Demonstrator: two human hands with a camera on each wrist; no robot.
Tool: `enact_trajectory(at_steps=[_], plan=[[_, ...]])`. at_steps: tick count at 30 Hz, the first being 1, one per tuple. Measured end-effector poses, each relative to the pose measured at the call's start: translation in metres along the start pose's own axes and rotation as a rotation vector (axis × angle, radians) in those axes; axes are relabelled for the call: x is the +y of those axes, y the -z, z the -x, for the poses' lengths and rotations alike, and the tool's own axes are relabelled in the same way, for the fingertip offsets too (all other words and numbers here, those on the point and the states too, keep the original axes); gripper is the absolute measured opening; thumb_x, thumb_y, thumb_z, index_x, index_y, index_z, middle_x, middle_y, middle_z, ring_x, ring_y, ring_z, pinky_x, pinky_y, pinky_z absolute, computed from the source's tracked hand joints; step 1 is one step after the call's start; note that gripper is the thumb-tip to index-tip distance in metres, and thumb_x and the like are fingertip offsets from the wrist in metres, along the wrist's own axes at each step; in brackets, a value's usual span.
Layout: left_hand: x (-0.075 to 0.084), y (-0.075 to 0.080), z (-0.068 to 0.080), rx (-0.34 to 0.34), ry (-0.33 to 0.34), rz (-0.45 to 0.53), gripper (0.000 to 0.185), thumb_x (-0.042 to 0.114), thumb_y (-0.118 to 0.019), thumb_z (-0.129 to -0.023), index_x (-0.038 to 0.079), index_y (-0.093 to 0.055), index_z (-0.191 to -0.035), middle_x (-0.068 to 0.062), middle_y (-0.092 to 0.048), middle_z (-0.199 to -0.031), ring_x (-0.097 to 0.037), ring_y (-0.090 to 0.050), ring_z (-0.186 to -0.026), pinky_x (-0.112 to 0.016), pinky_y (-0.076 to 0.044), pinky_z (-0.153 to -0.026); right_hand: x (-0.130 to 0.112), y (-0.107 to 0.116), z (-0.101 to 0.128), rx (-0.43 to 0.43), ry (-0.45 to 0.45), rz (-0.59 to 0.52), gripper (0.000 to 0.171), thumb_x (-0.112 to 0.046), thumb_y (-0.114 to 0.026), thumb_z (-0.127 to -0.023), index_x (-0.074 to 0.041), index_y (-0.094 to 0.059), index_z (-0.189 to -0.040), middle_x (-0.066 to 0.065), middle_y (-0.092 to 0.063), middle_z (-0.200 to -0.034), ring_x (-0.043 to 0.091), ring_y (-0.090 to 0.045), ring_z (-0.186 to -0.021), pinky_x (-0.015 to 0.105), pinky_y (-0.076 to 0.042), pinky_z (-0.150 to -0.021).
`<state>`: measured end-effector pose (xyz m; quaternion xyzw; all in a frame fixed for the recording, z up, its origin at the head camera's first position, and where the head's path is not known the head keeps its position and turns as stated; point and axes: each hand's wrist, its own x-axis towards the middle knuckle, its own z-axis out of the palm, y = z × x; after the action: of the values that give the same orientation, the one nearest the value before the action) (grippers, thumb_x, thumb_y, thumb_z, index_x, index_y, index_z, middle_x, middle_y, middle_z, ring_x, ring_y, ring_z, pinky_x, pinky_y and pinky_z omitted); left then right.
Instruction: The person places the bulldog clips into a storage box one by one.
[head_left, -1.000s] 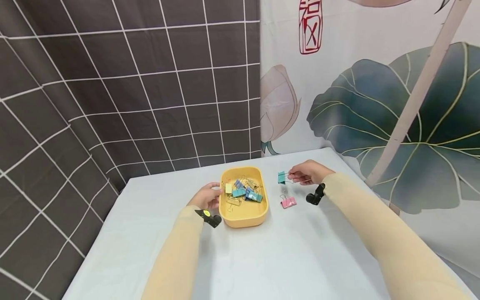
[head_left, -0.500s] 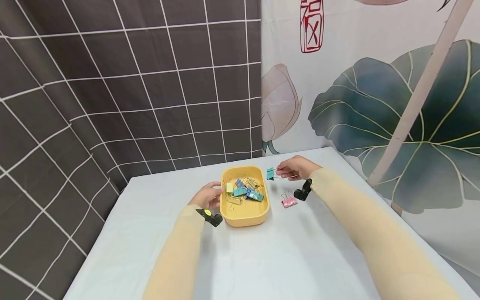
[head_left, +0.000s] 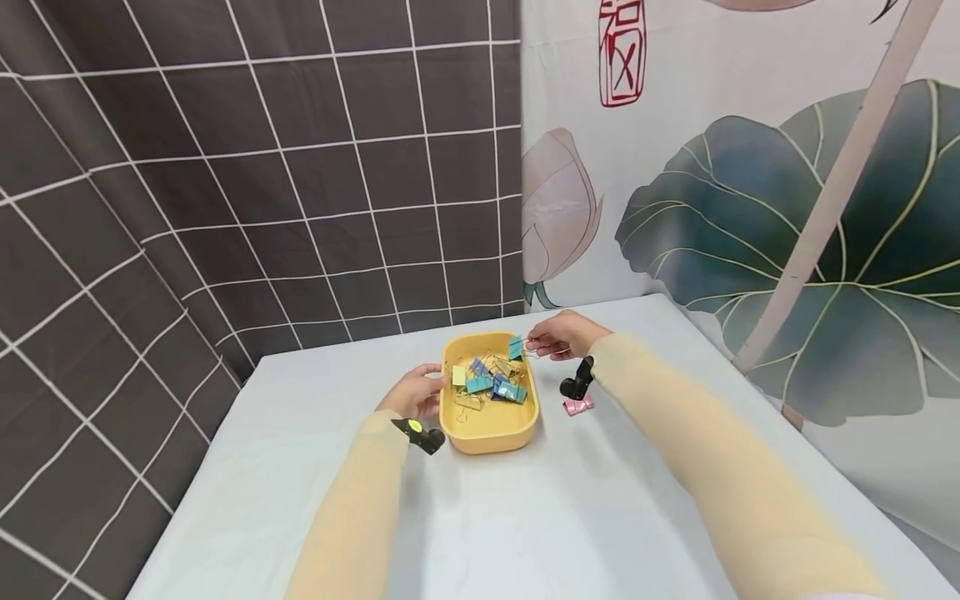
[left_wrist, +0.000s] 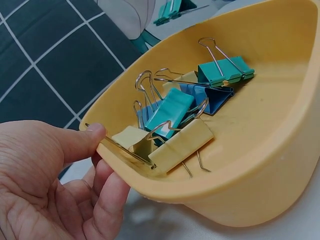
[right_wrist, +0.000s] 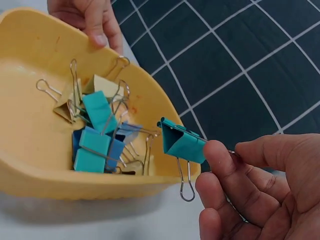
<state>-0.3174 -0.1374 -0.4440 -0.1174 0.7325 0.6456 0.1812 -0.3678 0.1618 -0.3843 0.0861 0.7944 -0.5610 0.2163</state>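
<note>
My right hand pinches a teal binder clip by one wire handle, its other handle hanging down. In the head view that clip overlaps the far right rim of a yellow plastic tub. My left hand grips the tub's left rim, thumb on top and fingers beneath the outside. Inside the tub lie several binder clips: teal ones, yellow ones and blue ones, heaped together with handles sticking up at various angles.
A pink binder clip lies on the white tabletop right of the tub, partly behind the right wrist's black camera. Behind the table hang a dark grid-patterned cloth and a lotus-print cloth.
My right hand has moved left with the teal binder clip, from over the table to the tub's right rim. My left hand and the tub have stayed in place.
</note>
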Motion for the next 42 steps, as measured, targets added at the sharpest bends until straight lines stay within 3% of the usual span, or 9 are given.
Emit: enact_trajectory(at_steps=[19,35,42], plan=[[0.002,0.001,-0.004,0.010,0.020,-0.014,0.040,0.013,-0.060,-0.102,0.015,-0.052,-0.142,-0.017,-0.064,-0.112,-0.013,-0.059,-0.070,-0.019,-0.052,-0.054,-0.018,-0.034,-0.004,-0.023,0.002,-0.017,0.019,-0.019,-0.064,-0.099,-0.004,-0.076,-0.100,0.002,-0.075,-0.081,0.013,-0.066,-0.069,0.028,-0.053,-0.075],[0.002,0.002,-0.005,0.013,0.027,-0.027,0.041,0.013,-0.060,-0.102,0.016,-0.052,-0.142,-0.014,-0.065,-0.106,-0.012,-0.058,-0.068,-0.019,-0.052,-0.053,-0.023,-0.035,-0.005,-0.041,0.012,-0.060,0.023,-0.022,-0.061,-0.102,-0.003,-0.072,-0.110,0.001,-0.074,-0.081,0.011,-0.063,-0.065,0.021,-0.047,-0.060],[0.001,0.002,-0.005,0.014,0.023,-0.024,0.040,0.013,-0.061,-0.102,0.015,-0.053,-0.142,-0.013,-0.065,-0.104,-0.013,-0.059,-0.070,-0.019,-0.052,-0.053,-0.019,-0.026,-0.003,-0.049,0.006,-0.055,0.027,-0.022,-0.059,-0.103,-0.002,-0.068,-0.118,0.000,-0.074,-0.082,0.011,-0.065,-0.066,0.023,-0.049,-0.063]])
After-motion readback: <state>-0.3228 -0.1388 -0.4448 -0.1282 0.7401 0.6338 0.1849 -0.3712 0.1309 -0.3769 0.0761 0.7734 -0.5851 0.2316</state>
